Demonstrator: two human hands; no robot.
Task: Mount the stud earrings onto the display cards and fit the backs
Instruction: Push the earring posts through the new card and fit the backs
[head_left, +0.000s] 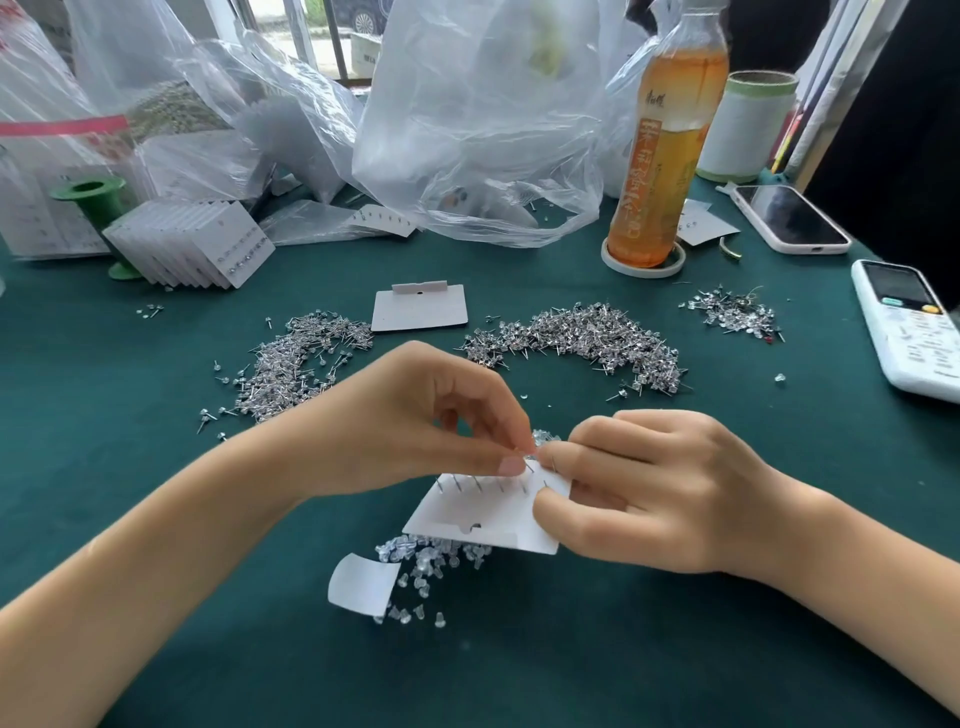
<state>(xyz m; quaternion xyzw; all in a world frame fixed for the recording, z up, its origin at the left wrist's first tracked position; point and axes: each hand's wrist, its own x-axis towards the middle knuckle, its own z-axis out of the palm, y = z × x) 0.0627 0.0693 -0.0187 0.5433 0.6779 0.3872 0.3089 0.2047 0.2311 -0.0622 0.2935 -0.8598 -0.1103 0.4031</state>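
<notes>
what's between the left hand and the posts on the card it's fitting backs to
Nothing visible. The left hand pinches right at the row of posts sticking up from the display card, which the right hand grips. The clear backs lie under the card's near edge.

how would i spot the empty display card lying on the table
Start at the tall orange drink bottle and move left past the clear plastic bag. The blank display card lies flat between the two stud earring heaps, alone, unheld, without studs.
</notes>
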